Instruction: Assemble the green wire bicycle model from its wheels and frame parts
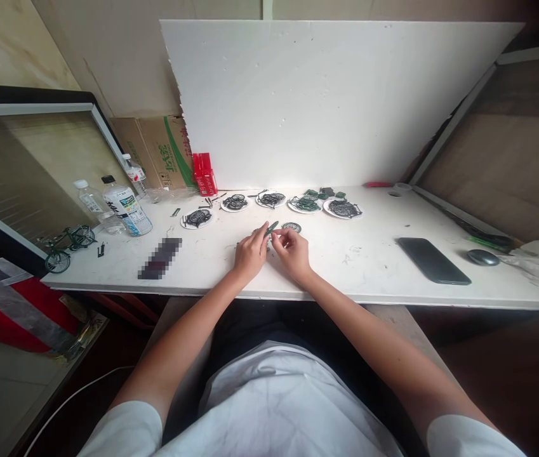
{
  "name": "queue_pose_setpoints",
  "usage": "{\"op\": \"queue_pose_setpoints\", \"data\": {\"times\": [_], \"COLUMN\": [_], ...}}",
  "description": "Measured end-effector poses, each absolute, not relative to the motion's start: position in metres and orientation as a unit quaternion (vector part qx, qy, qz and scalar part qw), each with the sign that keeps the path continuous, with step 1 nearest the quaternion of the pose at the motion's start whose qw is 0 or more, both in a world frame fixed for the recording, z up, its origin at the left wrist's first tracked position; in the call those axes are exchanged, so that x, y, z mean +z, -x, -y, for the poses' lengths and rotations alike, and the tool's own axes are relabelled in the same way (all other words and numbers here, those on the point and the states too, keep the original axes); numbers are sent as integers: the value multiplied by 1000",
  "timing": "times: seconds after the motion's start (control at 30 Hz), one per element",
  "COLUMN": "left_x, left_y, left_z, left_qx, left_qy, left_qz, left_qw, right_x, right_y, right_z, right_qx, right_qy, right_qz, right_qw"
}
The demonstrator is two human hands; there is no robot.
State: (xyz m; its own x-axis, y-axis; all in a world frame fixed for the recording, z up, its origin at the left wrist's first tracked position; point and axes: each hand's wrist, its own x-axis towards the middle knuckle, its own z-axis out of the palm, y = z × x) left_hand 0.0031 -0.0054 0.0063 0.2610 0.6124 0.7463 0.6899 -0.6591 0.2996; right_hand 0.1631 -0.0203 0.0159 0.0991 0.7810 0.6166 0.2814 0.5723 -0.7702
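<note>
Over the middle of the white table, my left hand [251, 254] is closed on a small dark green bicycle part [273, 226]. My right hand [294, 254] meets it from the other side, its thumb and fingers pinched at the lower end of the same part. My fingers hide most of its shape. Just behind my right hand lies a dark spoked toy wheel [291, 226]. A finished-looking miniature green bicycle [69, 246] stands at the table's left end.
Behind my hands are several plates of small dark parts, among them one plate [344, 209] at right. Bottles [129, 208] and a red packet [204, 174] stand left. A black phone [433, 260] and mouse [483, 257] lie right. A white board [336, 101] leans behind.
</note>
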Motion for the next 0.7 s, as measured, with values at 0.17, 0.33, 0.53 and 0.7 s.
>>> {"op": "queue_pose_setpoints", "data": {"times": [0.17, 0.33, 0.53, 0.7], "left_x": [6, 4, 4, 5], "left_y": [-4, -4, -5, -5], "left_z": [5, 5, 7, 8], "left_qx": [-449, -453, -456, -462], "left_qy": [794, 793, 789, 788], "left_qz": [407, 404, 408, 404], "left_qw": [52, 50, 57, 55], "right_x": [15, 14, 10, 8], "right_y": [-164, -162, -162, -162], "right_z": [19, 20, 20, 20], "right_qx": [206, 190, 109, 89], "right_qy": [419, 423, 448, 463], "right_qz": [642, 643, 677, 685], "right_qw": [608, 609, 573, 556]}}
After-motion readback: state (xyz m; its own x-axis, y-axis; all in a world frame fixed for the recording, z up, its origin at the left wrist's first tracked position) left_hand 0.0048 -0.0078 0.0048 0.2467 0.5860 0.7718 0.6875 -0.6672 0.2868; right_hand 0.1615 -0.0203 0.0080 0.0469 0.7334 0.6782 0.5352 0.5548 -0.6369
